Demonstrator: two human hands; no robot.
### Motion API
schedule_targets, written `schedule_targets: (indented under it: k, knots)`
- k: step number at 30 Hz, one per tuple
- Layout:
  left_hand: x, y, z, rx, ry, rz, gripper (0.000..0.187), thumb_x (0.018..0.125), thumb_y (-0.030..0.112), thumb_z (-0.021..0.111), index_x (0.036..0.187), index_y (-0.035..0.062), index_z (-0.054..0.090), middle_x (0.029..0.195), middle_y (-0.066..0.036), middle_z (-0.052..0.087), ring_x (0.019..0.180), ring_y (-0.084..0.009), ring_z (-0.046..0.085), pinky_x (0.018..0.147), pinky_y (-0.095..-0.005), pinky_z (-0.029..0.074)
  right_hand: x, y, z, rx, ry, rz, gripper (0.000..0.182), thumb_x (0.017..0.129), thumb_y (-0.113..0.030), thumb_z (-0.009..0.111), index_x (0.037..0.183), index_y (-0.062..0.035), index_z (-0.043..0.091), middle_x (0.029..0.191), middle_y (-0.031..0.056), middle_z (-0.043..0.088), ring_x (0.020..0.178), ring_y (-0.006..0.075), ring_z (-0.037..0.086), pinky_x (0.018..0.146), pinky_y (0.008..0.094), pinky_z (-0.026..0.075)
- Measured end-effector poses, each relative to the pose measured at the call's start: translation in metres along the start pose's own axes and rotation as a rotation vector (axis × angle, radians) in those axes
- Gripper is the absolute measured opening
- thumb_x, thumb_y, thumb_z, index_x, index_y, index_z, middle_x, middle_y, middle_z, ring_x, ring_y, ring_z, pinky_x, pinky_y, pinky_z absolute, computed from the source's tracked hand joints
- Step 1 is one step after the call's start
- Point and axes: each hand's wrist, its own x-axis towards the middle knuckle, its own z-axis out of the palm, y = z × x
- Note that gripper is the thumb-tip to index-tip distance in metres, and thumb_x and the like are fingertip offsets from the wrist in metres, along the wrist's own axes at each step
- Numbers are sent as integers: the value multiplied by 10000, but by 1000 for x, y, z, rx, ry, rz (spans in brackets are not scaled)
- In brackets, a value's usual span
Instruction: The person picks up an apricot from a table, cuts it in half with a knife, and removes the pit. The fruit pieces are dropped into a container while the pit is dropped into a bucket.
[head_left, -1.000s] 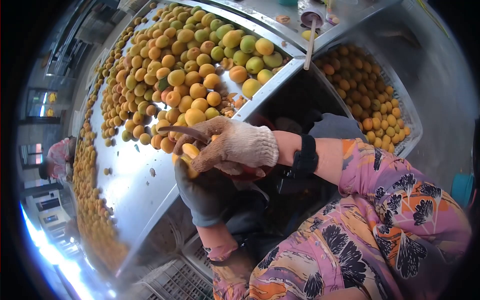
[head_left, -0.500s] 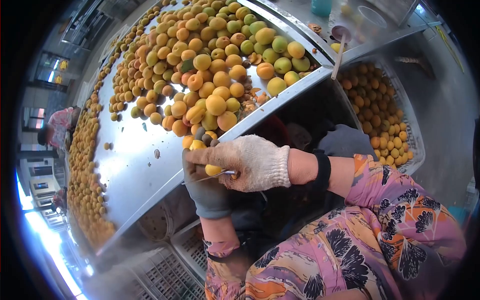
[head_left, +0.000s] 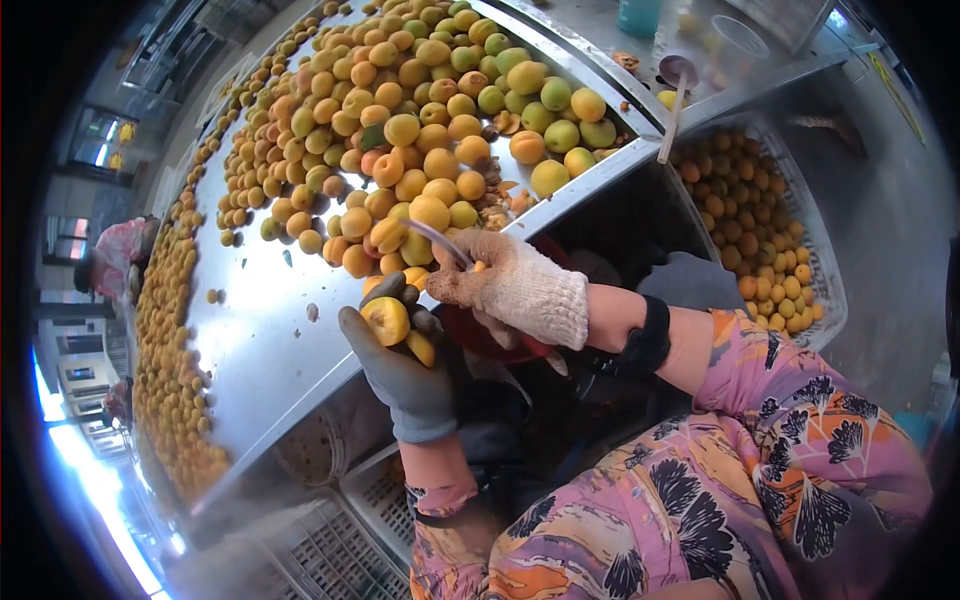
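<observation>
My left hand (head_left: 405,365), in a grey glove with dark fingertips, is closed around a cut-open yellow apricot (head_left: 386,321), whose hollow faces up. Another yellow piece (head_left: 420,348) lies against its fingers. My right hand (head_left: 510,290), in a stained white knitted glove, grips a thin curved knife (head_left: 438,241) whose blade points up and left, over the fruit. Both hands are at the near edge of a metal table (head_left: 265,335), close together but apart. A large heap of apricots (head_left: 400,130), orange to green, lies just beyond them.
Under the table edge is a red container (head_left: 480,335). At the right stands a white crate of apricots (head_left: 825,270); empty-looking crates (head_left: 330,545) sit at the lower left. A brown-handled ladle (head_left: 675,120) rests on the table corner. A person in pink (head_left: 120,258) is at the far left.
My right hand has lifted away from my left, and the knife now points upward. My left hand has turned and opened somewhat, showing the cut apricot.
</observation>
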Motion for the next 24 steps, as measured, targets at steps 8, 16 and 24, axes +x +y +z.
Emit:
schedule_targets:
  k: [8, 16, 24]
  knots:
    - [0, 8, -13, 64, -126, -18, 596, 1009, 519, 288, 1119, 12, 582, 955, -59, 591, 873, -151, 564, 801, -279, 486, -2, 21, 14, -134, -14, -224, 404, 950, -424, 560, 937, -37, 677, 760, 72, 656, 740, 120, 606, 712, 302, 489]
    - [-2, 5, -15, 322, -161, 151, 554, 996, 518, 314, 1080, 18, 537, 914, -61, 553, 822, -144, 548, 759, -268, 500, 2, 28, 22, 28, -53, -167, 527, 950, -531, 500, 816, -40, 637, 648, 10, 581, 601, 97, 561, 523, 255, 441]
    - [-6, 0, -8, 128, -46, 136, 593, 992, 532, 299, 1071, 4, 557, 1001, -110, 605, 888, -175, 589, 810, -298, 501, -6, 20, 33, 221, -109, 66, 578, 906, -616, 504, 726, -74, 592, 564, 17, 502, 449, 106, 478, 410, 251, 386]
